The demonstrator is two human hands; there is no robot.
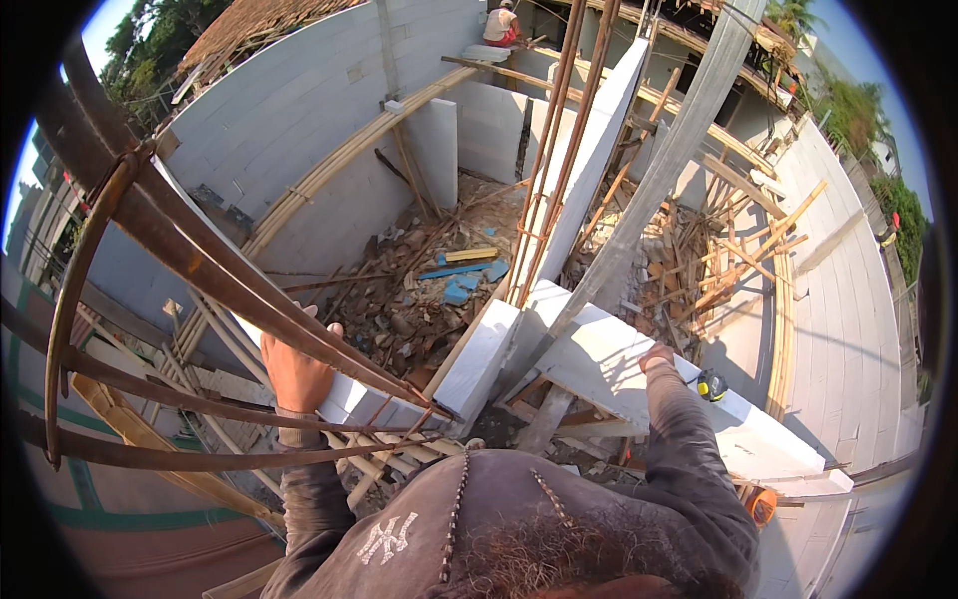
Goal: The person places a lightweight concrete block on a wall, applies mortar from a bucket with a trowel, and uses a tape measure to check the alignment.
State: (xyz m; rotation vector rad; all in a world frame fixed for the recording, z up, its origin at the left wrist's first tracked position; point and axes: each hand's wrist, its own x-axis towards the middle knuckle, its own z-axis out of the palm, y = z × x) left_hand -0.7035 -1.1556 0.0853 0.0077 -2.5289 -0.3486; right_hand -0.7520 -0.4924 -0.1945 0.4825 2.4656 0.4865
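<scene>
My left hand point(296, 371) is at the white wall on the left, behind rusty steel bars point(235, 280) that cross in front of it. Its fingers reach past the bars with the thumb apart, and part of them is hidden. At the far edge of a long white block point(599, 349) on the right, my right hand point(656, 355) lies with its fingers curled over the edge. A yellow and black tape measure point(712, 384) sits on top of that block, just right of my right forearm.
Upright steel bars point(559, 150) and a grey slanting post point(654, 160) rise ahead. Below lie rubble point(399, 295) and scrap timber point(689, 270). Bamboo poles point(349, 150) run along the walls. A person point(501, 25) sits on the far wall. An orange object point(761, 506) is at lower right.
</scene>
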